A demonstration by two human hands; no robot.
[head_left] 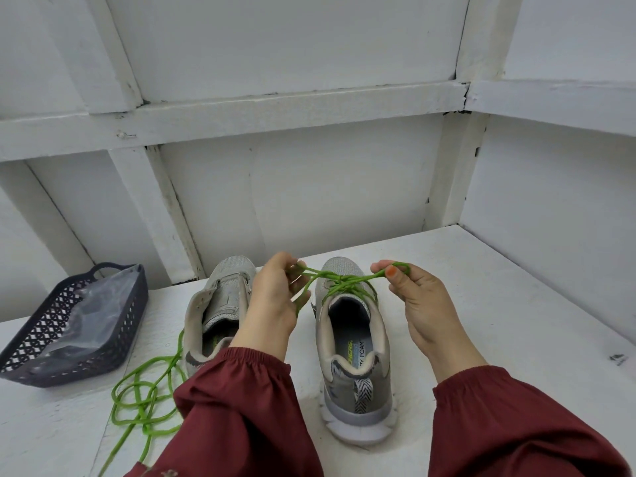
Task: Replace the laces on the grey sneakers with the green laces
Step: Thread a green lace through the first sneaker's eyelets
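Two grey sneakers stood side by side on a white tabletop, toes toward the wall. The right sneaker carried a green lace crossed over its eyelets and knotted above the tongue. The left hand pinched one loop of that lace in its curled fingers. The right hand pinched the other loop between thumb and forefinger, and both loops were drawn taut out to the sides. The left sneaker stood with its opening wide. A second green lace lay in loose coils on the tabletop just beside its heel. Far to the left sat a dark plastic basket holding a clear plastic bag. Maroon sleeves covered both forearms.
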